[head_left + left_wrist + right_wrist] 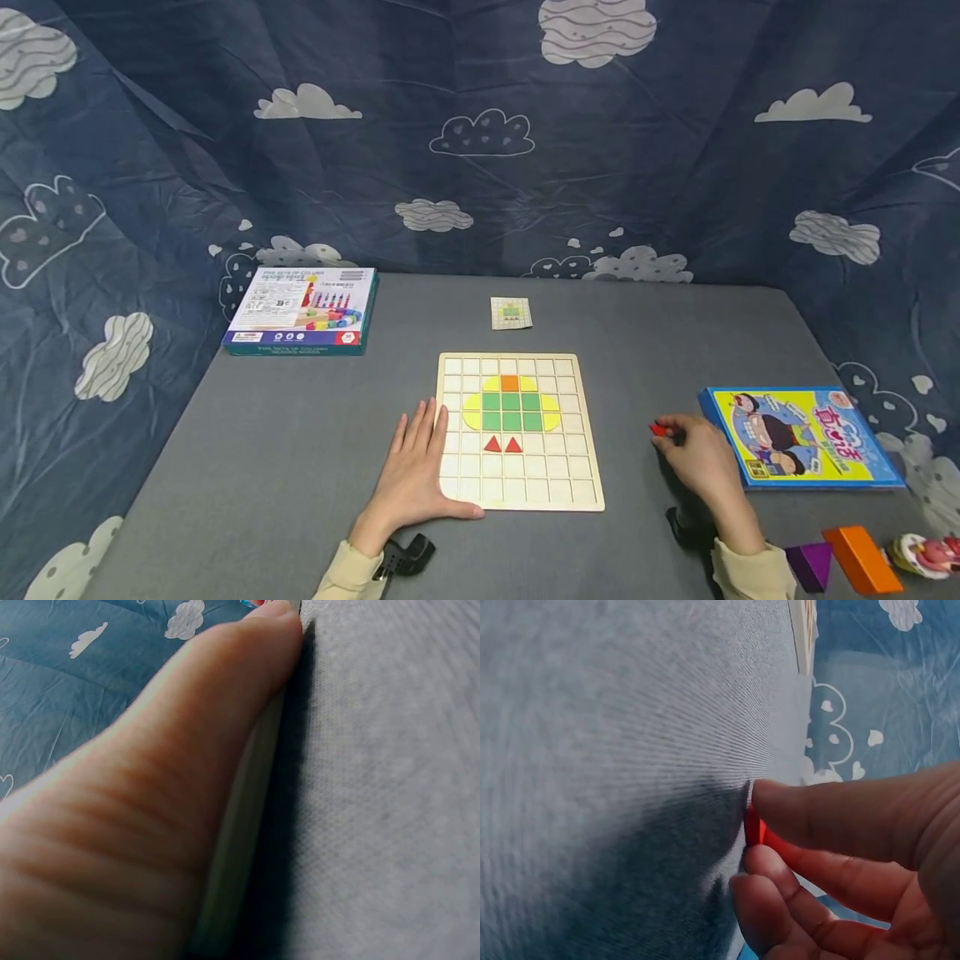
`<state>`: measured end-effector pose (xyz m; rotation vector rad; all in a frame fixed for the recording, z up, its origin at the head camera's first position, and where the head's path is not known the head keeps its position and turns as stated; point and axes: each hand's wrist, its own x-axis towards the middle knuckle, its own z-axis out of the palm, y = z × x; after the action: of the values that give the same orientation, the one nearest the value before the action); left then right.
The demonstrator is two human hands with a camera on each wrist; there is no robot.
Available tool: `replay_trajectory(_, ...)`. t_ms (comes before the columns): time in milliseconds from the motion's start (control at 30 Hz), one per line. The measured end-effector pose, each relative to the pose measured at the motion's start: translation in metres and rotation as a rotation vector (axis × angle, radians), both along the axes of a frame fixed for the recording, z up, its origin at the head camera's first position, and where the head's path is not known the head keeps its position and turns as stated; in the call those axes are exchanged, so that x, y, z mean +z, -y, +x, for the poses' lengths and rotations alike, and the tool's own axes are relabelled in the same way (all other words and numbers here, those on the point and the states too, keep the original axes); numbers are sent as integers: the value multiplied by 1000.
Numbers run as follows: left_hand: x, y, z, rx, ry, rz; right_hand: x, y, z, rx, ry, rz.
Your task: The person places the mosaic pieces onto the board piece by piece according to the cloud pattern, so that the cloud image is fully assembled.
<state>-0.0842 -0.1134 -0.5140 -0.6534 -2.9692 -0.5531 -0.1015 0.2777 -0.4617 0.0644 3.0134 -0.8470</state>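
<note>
A light wooden grid board [525, 492] lies on the grey table. On it sit several green squares [511, 402], an orange square [510, 383], yellow rounded pieces [551, 420] and two red triangles [513, 446]. My left hand [416, 475] rests along the board's left edge and lower left corner, fingers straight, thumb along the front edge. To the right of the board, my right hand [701, 458] pinches a small red piece [754, 827] between thumb and fingers, close to the table surface. Its full shape is hidden by the fingers.
A small pattern card [511, 313] lies behind the board. At the back left is a boxed bead set [300, 312]; a blue and yellow box [806, 437] lies beside my right hand. Near the front right stand a purple block [810, 567], an orange block [862, 560] and a figurine [930, 556].
</note>
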Motion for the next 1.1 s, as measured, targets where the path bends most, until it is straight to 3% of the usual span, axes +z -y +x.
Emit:
replay_trajectory(333, -1, -1, 0, 7, 33, -12, 3, 0, -1, -30, 33, 27)
replay_trajectory(733, 1, 0, 0, 6, 10, -10, 7, -2, -5, 1, 145, 3)
replay_trajectory(1100, 1, 0, -1, 4, 10, -9, -1, 3, -4, 40, 50, -106)
